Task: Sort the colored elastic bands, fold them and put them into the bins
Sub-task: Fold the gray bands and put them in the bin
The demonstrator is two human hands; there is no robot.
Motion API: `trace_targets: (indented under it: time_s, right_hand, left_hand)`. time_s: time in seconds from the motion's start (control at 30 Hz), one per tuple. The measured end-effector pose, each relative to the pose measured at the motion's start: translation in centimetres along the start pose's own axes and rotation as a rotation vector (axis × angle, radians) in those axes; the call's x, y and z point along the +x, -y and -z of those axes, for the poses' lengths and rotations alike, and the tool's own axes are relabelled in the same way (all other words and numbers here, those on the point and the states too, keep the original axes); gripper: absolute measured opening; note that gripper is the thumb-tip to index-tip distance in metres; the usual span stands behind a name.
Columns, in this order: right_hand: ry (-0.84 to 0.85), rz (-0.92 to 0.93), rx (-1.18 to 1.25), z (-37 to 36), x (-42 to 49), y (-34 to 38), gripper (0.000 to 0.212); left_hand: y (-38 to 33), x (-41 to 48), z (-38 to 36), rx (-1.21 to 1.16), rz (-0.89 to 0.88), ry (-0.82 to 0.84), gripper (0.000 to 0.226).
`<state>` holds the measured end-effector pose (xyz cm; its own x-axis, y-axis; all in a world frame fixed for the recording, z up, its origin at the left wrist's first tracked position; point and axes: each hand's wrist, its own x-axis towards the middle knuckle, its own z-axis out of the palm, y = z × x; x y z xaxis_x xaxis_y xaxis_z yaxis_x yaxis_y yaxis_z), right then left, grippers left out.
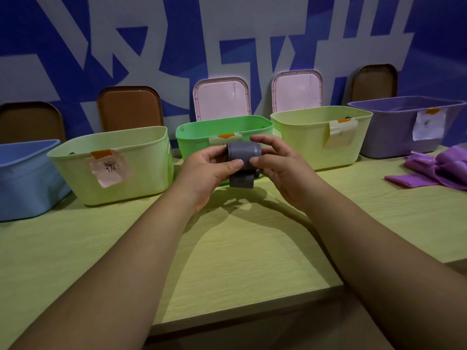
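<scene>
A grey elastic band (243, 157), folded into a short wad with a loop hanging below, is held above the table in front of the green bin (192, 145). My left hand (207, 173) pinches its left side with thumb and fingers. My right hand (280, 168) pinches its right side. A heap of purple bands (439, 170) lies on the table at the far right.
Along the wall stand a blue bin (22, 178), a pale green bin (141, 178), another pale green bin (303, 137) and a purple bin (389, 132), each labelled. Brown and pink lids (222, 97) lean against the wall behind. The wooden table (227, 248) ends near my forearms.
</scene>
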<state>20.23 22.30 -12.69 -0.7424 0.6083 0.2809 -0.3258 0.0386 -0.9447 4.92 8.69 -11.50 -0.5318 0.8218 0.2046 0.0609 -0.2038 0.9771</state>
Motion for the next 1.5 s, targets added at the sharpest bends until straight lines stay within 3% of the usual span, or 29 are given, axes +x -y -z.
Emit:
trace_targets:
  time_s: [0.13,0.3,0.53,0.67,0.8,0.97,1.17,1.33,1.5]
  right_hand:
    - [0.01,-0.016,-0.02,-0.3,-0.3,0.0,0.045]
    - [0.008,-0.018,-0.012,0.0,-0.3,-0.1,0.048]
    - [0.022,-0.066,-0.002,-0.1,-0.2,-0.5,0.055]
    - [0.082,-0.083,0.013,-0.4,-0.4,-0.5,0.041]
    - [0.039,-0.103,-0.073,-0.5,-0.3,-0.4,0.033]
    - [-0.046,-0.086,-0.258,-0.6,-0.7,0.1,0.037]
    - [-0.07,-0.074,-0.289,-0.7,-0.9,0.5,0.039]
    - [-0.099,-0.101,-0.284,-0.4,-0.6,0.3,0.022]
    - [-0.104,-0.112,-0.286,-0.3,-0.3,0.0,0.02]
  left_hand:
    - [0.3,0.4,0.6,0.077,-0.036,-0.001,0.067]
    - [0.2,0.1,0.6,0.116,-0.086,0.051,0.055]
    - [0.2,-0.4,0.1,0.304,-0.15,-0.011,0.075]
    - [-0.3,-0.8,-0.3,0.405,-0.173,-0.035,0.088]
    - [-0.6,-1.5,-1.0,0.598,-0.246,-0.038,0.086]
    - [0.0,-1.0,-0.9,0.669,-0.301,-0.062,0.085]
    - [0.4,-0.7,-1.0,0.743,-0.327,-0.026,0.091]
    - [0.5,-0.6,-0.9,0.744,-0.319,-0.002,0.093]
    - [0.4,-0.8,-1.2,0.776,-0.295,0.038,0.094]
